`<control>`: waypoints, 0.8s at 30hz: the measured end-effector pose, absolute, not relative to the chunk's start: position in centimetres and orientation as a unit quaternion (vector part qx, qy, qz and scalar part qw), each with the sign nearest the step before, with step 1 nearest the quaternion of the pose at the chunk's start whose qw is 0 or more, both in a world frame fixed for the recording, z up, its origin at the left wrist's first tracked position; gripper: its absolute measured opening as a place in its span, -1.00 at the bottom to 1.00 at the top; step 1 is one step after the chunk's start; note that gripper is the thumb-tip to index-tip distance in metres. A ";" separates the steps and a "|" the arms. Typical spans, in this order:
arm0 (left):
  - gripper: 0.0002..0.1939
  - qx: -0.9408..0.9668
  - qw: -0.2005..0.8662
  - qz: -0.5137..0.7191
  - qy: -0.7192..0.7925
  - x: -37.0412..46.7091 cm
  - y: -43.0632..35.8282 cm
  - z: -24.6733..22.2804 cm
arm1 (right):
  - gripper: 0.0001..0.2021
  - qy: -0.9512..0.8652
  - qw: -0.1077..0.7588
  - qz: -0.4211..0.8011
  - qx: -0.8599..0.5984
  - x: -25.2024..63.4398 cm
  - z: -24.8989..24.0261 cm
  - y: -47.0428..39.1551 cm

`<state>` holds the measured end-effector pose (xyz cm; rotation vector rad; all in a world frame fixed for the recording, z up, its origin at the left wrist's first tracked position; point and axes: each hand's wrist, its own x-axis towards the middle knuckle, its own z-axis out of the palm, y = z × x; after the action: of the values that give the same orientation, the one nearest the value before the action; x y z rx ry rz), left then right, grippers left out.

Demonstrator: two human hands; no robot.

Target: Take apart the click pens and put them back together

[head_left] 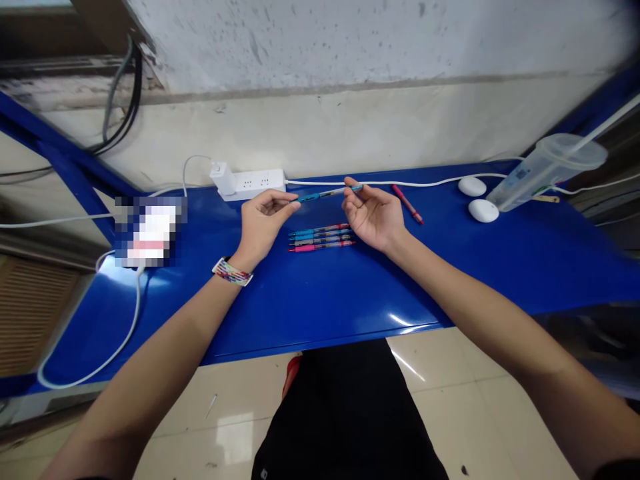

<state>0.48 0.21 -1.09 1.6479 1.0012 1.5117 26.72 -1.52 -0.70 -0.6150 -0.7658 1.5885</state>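
A blue pen (327,193) is held level above the blue table (320,300), between my two hands. My left hand (265,223) pinches its left end with thumb and fingertips. At its right end, the fingers of my right hand (374,215) are closed on the pen, palm turned up. Below it several pens lie side by side on the table, with a pink pen (320,247) nearest me. A separate red pen (407,205) lies slanted to the right of my right hand.
A white power strip (255,184) with a plugged-in adapter stands by the wall. At the left lies a pixelated device (150,231) with a white cable. Two white rounded objects (483,211) and a tilted clear plastic container (543,170) are at the right.
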 end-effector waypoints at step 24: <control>-0.86 0.642 0.330 0.563 0.402 0.5 0.0 -1.0 | -0.76 -0.322 0.596 0.664 -0.315 26.4 0.1 -2.0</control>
<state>0.52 0.00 -0.99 1.6806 1.0505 1.4732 26.36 -1.96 0.08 -0.7306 -0.7478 1.5424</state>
